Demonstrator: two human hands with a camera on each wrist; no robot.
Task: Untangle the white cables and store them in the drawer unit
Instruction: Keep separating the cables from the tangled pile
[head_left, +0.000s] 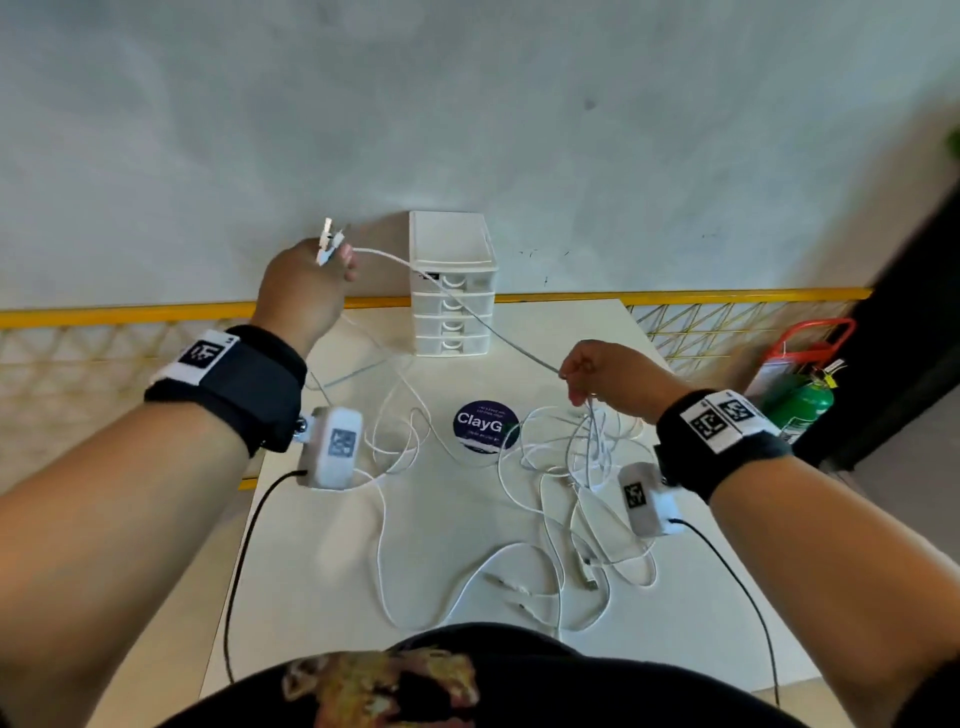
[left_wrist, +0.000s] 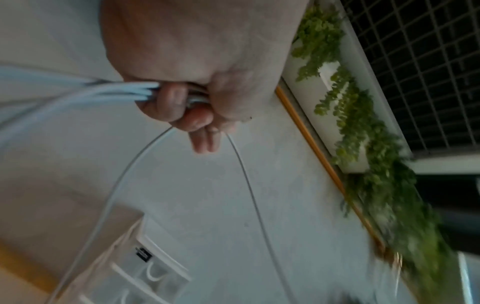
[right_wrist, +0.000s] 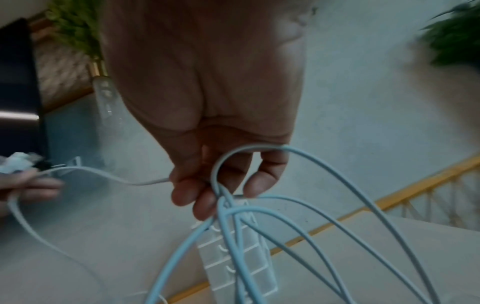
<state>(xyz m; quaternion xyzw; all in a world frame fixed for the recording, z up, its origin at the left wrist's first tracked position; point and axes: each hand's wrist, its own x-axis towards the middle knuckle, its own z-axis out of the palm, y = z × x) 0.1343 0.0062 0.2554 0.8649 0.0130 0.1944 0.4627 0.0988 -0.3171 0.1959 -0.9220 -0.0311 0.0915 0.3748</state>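
My left hand (head_left: 332, 260) is raised at the far left of the table and grips the plug ends of white cables (head_left: 328, 240). In the left wrist view the fingers (left_wrist: 179, 107) curl round several strands. One taut cable (head_left: 467, 306) runs from there past the drawer unit (head_left: 451, 283) to my right hand (head_left: 574, 382). The right hand pinches a bunch of cable loops (right_wrist: 259, 216) that hang down to the table. More tangled white cable (head_left: 519, 561) lies loose on the white table (head_left: 322, 597). The white four-drawer unit stands at the table's far edge, drawers closed.
A round dark sticker (head_left: 480, 426) marks the table's middle. A yellow railing (head_left: 130, 314) runs behind the table. A green cylinder with a red frame (head_left: 800, 395) stands on the floor to the right. Black leads (head_left: 244, 561) hang from both wrist cameras.
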